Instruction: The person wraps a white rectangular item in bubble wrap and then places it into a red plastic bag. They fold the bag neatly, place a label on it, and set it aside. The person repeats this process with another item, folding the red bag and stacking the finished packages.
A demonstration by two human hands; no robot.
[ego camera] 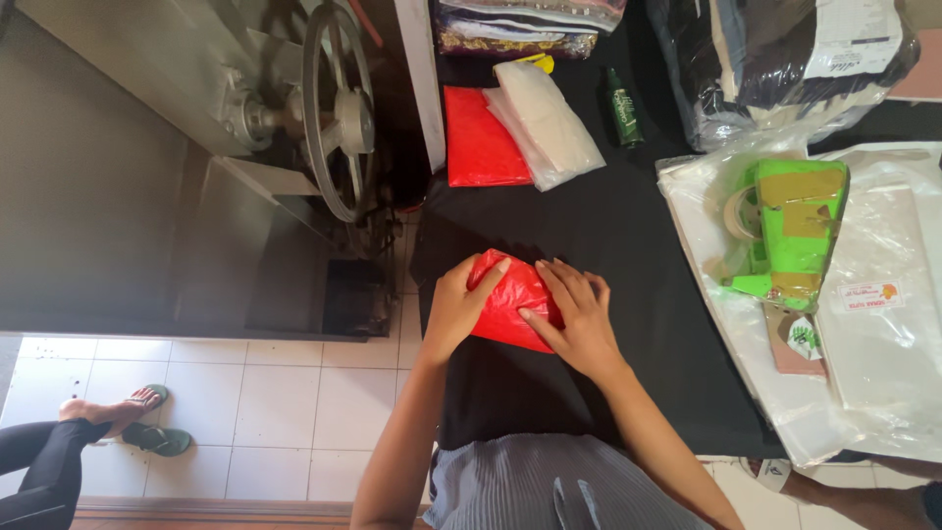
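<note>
Head view — hands [520, 314] press red packet [510, 302].

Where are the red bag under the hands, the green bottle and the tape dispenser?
red bag [510, 304], head view, crumpled middle between the hands.
green bottle [622, 110], head view, label area.
tape dispenser [797, 231], head view, green body.

Small garment packing workshop; flywheel machine [337, 110]; stacked bagged clothes [775, 59]; tape dispenser [790, 236].
</note>
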